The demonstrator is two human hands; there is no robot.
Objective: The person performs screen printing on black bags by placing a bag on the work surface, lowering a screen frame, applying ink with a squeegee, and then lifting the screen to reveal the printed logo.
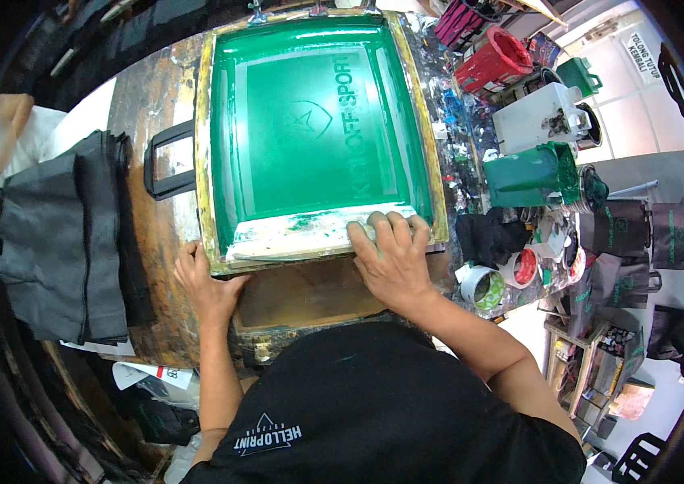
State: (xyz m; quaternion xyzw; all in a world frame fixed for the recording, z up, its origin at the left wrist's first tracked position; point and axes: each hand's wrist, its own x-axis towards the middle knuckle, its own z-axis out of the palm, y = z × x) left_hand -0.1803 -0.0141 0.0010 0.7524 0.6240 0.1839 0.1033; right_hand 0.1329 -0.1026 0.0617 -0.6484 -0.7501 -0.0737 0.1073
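Observation:
A screen printing frame [440, 173] with yellowed, ink-stained edges lies on the worktable in front of me. Green ink [269, 177] coats its mesh, where a shield shape and lettering show through. Along the near end rests a wide squeegee [293, 230], pale and splattered with green; my right hand [394, 258] has its fingers curled over its right part. My left hand [209, 282] grips the frame's near left corner, thumb pointing inward. From beneath the frame's left side sticks out a black bag handle [156, 165]; the rest of that bag is hidden.
A stack of black fabric bags [59, 242] lies to the left, with another person's blurred arm [11, 129] beside it. Ink containers crowd the right: a red bucket [491, 64], a green tub [527, 177], tape rolls [483, 286]. Printed black bags [620, 230] are spread beyond.

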